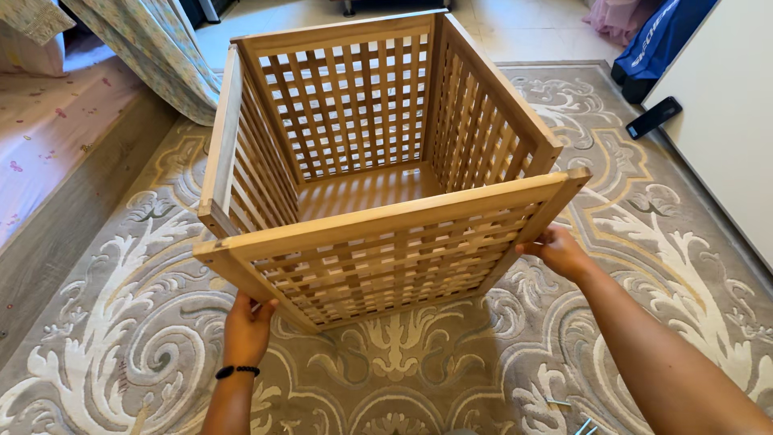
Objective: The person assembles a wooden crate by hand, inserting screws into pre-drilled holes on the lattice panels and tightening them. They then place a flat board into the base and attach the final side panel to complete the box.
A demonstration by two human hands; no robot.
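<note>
A light wooden lattice box [354, 105] stands on a patterned carpet [121, 338], open at the top, with three walls and a slatted floor joined. A fourth lattice panel [386, 258] leans tilted against its near side. My left hand [248, 322] grips the panel's lower left leg from below. My right hand [557, 250] holds the panel's right leg near its upper corner. A black bead bracelet sits on my left wrist.
A bed with a pink sheet [48, 121] and a floral cover [153, 48] lies at the left. A black phone [654, 117] and a blue bag [664, 40] rest at the upper right beside a white board. Loose screws [568, 411] lie on the carpet near my right arm.
</note>
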